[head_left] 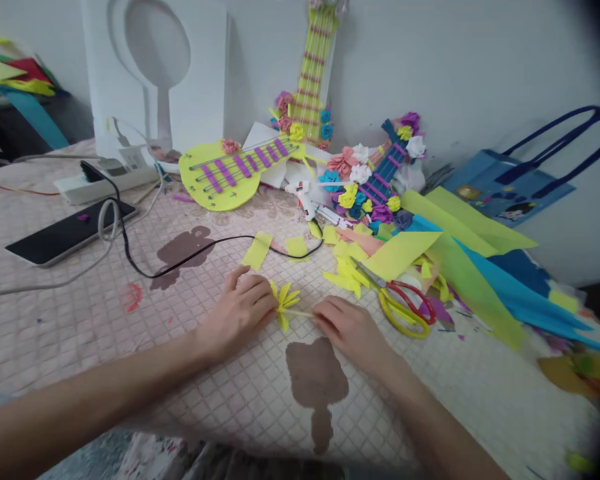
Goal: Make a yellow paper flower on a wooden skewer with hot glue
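Over the pale quilted cloth (240, 400), both forearms reach in from the lower corners and the hands converge, backs up and fingers pointing inward. The left hand (245, 307) lies low with its fingers bent and bunched, their tips meeting the near-side petals; whether they pinch a petal is hidden. The right hand (347, 330) has its fingers gathered narrowly, tips closed on the free end of a thin, pale stem (300, 313).

Beyond the right fingers, well off to the right, a blue bag (507, 190) bears a small printed picture and marks too blurred to read.

Between the two sets of fingertips sits the yellow paper flower (286, 298), its narrow, pointed petals fanned out like a loose star, the stem running from its centre toward the right fingertips. It is a bright, flat yellow, matching the strip of yellow paper (257, 251) just past the left fingers and the cut scraps (347, 277) beyond the right ones. Near the right fingers, on their outer side, lie scissors (384, 291) with red and yellow handles; farther past the fingertips rests a white glue gun (306, 202).
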`<state>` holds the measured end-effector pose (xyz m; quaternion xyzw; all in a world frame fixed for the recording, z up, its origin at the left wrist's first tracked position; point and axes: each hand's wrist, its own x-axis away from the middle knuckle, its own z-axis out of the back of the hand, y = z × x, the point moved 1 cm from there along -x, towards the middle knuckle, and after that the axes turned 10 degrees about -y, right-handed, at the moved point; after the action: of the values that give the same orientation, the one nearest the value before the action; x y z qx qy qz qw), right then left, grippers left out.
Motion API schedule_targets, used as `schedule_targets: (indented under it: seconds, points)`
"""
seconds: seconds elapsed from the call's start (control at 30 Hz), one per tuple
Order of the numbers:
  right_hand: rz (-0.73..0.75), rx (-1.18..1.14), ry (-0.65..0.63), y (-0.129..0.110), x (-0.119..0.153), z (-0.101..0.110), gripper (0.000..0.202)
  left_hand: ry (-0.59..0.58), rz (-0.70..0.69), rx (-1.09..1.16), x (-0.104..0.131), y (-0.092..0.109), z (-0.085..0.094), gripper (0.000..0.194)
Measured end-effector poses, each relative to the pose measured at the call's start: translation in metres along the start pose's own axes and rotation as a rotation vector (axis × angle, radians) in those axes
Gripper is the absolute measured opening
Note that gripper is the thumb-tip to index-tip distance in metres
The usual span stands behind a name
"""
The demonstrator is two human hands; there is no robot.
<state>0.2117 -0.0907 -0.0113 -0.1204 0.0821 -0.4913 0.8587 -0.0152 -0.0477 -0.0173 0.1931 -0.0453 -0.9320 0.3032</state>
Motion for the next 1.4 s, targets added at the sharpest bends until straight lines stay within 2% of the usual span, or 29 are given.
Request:
schedule_targets:
  seconds: [0.13, 0.3, 0.4, 0.53, 0.7, 0.8, 0.93, 1.07, 1.17, 1.3, 1.4]
  points:
    - [-0.059, -0.073, -0.032, 0.023, 0.021, 0.014, 0.01, 0.005, -0.006, 0.018, 0.0, -0.001, 0.0, 0.015]
    - [-0.285, -0.057, 0.143, 0.044, 0.037, 0.018, 0.008, 0.018, -0.009, 0.031, 0.0, -0.001, 0.0, 0.014]
    - [-0.342, 0.009, 0.202, 0.046, 0.033, 0.01, 0.004, 0.021, -0.028, 0.037, -0.001, 0.0, 0.002, 0.012]
    - [-0.348, 0.088, 0.214, 0.043, 0.019, 0.001, 0.003, 0.016, -0.075, 0.014, -0.002, -0.002, 0.009, 0.014]
    - [-0.309, 0.099, 0.232, 0.036, 0.0, 0.015, 0.006, -0.016, -0.153, -0.028, 0.0, -0.018, 0.022, 0.017]
    - [-0.286, 0.083, 0.221, 0.039, -0.03, 0.034, 0.009, -0.011, -0.177, -0.022, 0.005, -0.028, 0.026, 0.019]
    - [-0.298, -0.003, 0.244, 0.069, -0.101, 0.054, 0.016, 0.004, -0.189, 0.008, 0.012, -0.033, 0.023, 0.02]
    - [-0.327, -0.047, 0.238, 0.108, -0.18, 0.056, 0.033, 0.049, -0.197, 0.06, 0.017, -0.034, 0.018, 0.019]
    - [-0.352, -0.116, 0.179, 0.125, -0.222, 0.05, 0.031, 0.028, -0.225, 0.092, 0.019, -0.037, 0.014, 0.021]
    - [-0.391, -0.208, 0.212, 0.127, -0.247, 0.041, 0.025, -0.014, -0.239, 0.125, 0.02, -0.041, 0.012, 0.02]
    - [-0.387, -0.27, 0.316, 0.115, -0.245, 0.047, 0.029, -0.02, -0.233, 0.124, 0.019, -0.043, 0.013, 0.019]
